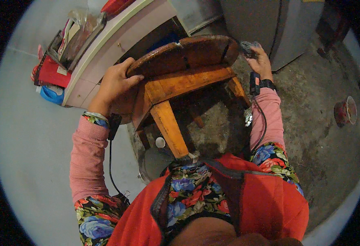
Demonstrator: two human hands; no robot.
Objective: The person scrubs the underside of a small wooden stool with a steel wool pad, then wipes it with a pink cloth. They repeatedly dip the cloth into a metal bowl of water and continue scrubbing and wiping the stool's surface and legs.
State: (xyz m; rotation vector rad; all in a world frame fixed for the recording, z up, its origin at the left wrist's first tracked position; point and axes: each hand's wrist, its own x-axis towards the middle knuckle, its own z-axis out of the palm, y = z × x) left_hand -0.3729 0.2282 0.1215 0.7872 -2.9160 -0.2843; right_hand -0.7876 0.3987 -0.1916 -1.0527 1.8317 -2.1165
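A round wooden table (207, 50) is tipped up in front of me, with its underside and orange-brown legs (169, 127) facing me. My left hand (117, 80) grips the left part of its rim, with the thumb against the underside. A small pale chip shows on the upper edge of the top. Just off the rim at the right, my right hand (260, 61) holds a crumpled grey wad (249, 49); whether it is a scouring pad or plastic I cannot tell. The table's upper face is turned away from me.
A pale cabinet (109, 50) with a knob stands behind the table at the left, bearing a basket (84, 43) of packets and a blue bottle (52, 94). A grey appliance or cabinet (250, 24) stands behind right. On the concrete floor (306, 123) sits a clear tub (346, 112).
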